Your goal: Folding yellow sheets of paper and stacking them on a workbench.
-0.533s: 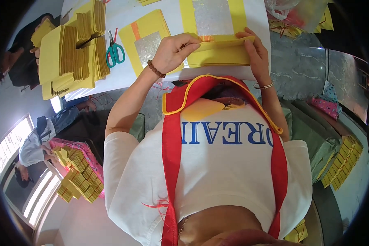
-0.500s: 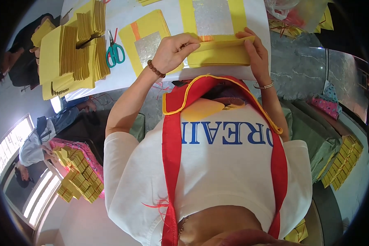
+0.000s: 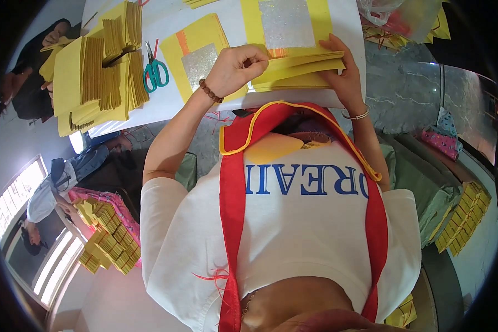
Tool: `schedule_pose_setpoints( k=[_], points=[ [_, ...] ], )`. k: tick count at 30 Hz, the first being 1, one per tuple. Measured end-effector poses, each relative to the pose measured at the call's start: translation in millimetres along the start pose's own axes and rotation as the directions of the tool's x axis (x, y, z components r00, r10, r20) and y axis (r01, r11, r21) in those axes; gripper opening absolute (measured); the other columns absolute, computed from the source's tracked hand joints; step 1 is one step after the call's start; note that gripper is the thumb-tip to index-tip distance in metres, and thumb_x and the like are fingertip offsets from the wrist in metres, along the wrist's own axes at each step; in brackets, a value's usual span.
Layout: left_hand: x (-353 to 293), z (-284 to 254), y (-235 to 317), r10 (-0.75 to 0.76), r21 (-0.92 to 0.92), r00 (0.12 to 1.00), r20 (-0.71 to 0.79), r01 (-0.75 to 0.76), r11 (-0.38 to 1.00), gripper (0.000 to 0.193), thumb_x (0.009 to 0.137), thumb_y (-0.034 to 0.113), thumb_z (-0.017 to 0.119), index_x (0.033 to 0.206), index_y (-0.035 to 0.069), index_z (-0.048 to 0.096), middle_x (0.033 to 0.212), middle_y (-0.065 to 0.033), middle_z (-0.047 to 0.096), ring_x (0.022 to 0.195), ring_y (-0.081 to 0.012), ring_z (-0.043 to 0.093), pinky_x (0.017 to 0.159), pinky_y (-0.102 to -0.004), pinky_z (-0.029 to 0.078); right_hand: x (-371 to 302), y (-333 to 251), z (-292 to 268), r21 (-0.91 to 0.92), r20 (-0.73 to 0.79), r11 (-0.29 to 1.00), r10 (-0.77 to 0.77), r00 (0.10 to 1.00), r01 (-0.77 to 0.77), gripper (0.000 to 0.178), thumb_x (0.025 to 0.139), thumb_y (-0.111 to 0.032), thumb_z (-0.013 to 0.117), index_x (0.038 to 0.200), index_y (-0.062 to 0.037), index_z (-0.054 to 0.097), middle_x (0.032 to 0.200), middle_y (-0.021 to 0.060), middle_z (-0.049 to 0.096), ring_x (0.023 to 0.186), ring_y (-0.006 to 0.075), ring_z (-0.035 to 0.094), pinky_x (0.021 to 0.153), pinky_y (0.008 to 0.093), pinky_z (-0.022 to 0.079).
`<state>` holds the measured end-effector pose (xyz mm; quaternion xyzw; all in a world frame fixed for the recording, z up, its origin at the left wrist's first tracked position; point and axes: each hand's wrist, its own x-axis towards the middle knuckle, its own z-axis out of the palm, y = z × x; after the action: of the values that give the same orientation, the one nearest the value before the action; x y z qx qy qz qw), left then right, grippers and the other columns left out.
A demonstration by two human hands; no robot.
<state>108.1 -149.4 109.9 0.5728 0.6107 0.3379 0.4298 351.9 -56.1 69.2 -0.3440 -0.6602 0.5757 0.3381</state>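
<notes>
A yellow paper sheet (image 3: 320,19) with a silver foil square (image 3: 285,25) lies in front of me, its near end raised in a folded flap (image 3: 301,63). At the flap's left end my left hand (image 3: 235,69) is closed in a pinch on the paper. My right hand (image 3: 346,80) grips the right end, fingers behind the flap and thumb below it. More yellow paper (image 3: 288,87) shows under the flap at the table's near edge. Left of my left hand lies another yellow sheet with a silver square (image 3: 198,65), partly covered by my wrist.
Teal-handled scissors (image 3: 155,76) lie on the white table (image 3: 160,108). Tall stacks of folded yellow paper (image 3: 91,69) stand at its left end, beside another person's hand (image 3: 54,36). Plastic bags (image 3: 390,16) are beyond the right edge. Green wrapped bundles (image 3: 420,177) sit at my right.
The flap's right end has lifted and its layers have spread apart. My right fingers have shifted around that end; my left hand has barely moved. The other person's hand at the left has moved.
</notes>
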Motion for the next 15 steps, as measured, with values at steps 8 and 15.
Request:
schedule_pose_setpoints(
  k=[8,15],
  points=[
    [-3.8,7.7,20.5,0.637,0.593,0.738,0.222,-0.621,0.513,0.031,0.082,0.01,0.057,0.112,0.013,0.058,0.105,-0.0082,0.058,0.079,-0.02,0.057,0.068,-0.0294,0.047,2.2,-0.2,-0.9,-0.155,-0.02,0.986,-0.064,0.998,0.06,0.056,0.073,-0.006,0.068,0.125,-0.0108,0.048,0.115,0.008,0.056,0.108,0.0182,0.051,0.094,0.0307,0.039],
    [1.2,4.4,10.2,0.528,0.617,0.799,0.288,-0.577,0.535,0.04,0.074,0.021,0.065,0.113,0.017,0.058,0.111,-0.006,0.055,0.088,-0.0235,0.053,0.073,-0.0317,0.046,15.8,-3.8,-4.3,-0.266,-0.06,0.964,-0.035,0.998,0.018,0.039,0.078,-0.02,0.068,0.113,-0.0061,0.058,0.106,0.0077,0.059,0.099,0.0168,0.055,0.086,0.0291,0.044]
  ],
)
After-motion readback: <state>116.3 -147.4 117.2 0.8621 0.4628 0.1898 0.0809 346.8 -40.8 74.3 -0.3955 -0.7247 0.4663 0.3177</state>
